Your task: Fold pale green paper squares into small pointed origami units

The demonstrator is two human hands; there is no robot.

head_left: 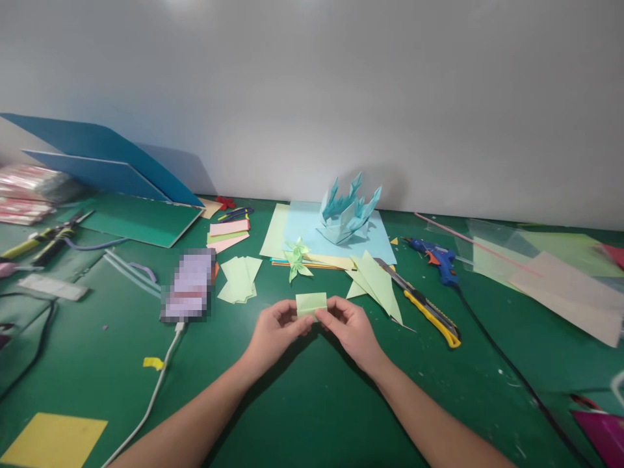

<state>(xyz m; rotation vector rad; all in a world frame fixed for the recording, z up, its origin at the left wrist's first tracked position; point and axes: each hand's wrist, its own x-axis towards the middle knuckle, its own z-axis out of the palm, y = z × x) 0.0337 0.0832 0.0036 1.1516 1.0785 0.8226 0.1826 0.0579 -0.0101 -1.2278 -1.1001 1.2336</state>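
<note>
A small pale green piece of paper [311,301] with a crease across it is held up between my two hands. My left hand [277,331] pinches its left side, thumb in front. From the other side, my right hand [351,330] grips the lower right part, its thumb pressed on the paper. Just beyond lies a folded green paper flower [297,258]. Left of that is a small stack of pale green paper pieces [240,278], and to the right are cut green paper triangles [377,286].
A blue folded-paper piece [341,218] stands on stacked sheets at the back. To the right lie a yellow box cutter [431,318] and a blue glue gun [441,260] with its cord. Leftward are a phone [189,286] on a white cable, pliers [58,240] and blue boards [121,156].
</note>
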